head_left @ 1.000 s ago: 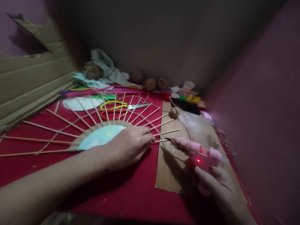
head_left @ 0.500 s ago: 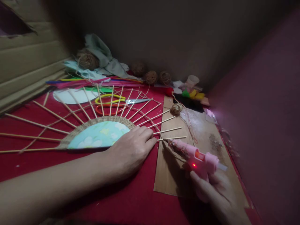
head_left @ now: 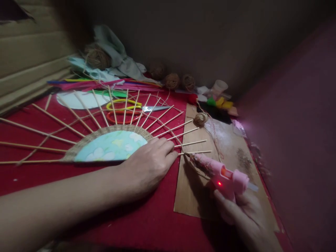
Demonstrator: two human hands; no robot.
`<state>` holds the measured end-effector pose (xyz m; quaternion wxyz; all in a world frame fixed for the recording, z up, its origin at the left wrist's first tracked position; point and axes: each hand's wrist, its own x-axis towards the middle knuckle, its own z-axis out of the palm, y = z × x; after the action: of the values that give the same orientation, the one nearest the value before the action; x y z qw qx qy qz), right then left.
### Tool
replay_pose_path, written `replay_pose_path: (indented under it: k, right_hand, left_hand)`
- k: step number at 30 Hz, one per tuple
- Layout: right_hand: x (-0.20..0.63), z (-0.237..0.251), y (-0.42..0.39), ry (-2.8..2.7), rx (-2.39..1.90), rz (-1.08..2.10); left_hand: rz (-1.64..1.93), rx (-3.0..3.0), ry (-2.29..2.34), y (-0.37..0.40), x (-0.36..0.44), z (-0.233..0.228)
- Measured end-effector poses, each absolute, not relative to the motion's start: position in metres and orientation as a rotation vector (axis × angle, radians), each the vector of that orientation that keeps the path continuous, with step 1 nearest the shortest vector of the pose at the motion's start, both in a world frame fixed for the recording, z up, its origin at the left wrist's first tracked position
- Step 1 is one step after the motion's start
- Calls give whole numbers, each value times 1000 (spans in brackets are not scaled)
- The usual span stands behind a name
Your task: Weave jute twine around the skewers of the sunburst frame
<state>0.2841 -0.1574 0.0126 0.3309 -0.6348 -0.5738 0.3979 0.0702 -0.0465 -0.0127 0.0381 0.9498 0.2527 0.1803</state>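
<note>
We judge the work partly done. On the red surface [head_left: 147, 224], the half-round fan with pale wooden sticks [head_left: 115, 141] has its pale-blue flowered panel and tan woven band in place. Beyond the band, the sticks are bare except for a thin brown cord [head_left: 172, 133] arcing across them; fixing that outer arc seems to be what is left. Our right hand [head_left: 243, 210] has its fingers wrapped around a pink plastic glue gun [head_left: 214, 167], its tip at the cord near the lowest right-hand stick; in this dim view, contact is uncertain. Our left hand [head_left: 151, 166] lies over the fan's right end, fingers bent together; we cannot tell whether they pinch or press.
</note>
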Motion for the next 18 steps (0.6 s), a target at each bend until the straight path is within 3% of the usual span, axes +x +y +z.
replay_pose_path:
  k: [9, 18]
  right_hand:
    - [283, 15, -158, -1514, -1719, 948]
    - [280, 17, -159, -1452, -1683, 1059]
  left_hand:
    - [562, 2934, 769, -46, 71, -13]
    - [537, 2927, 781, -47, 71, -12]
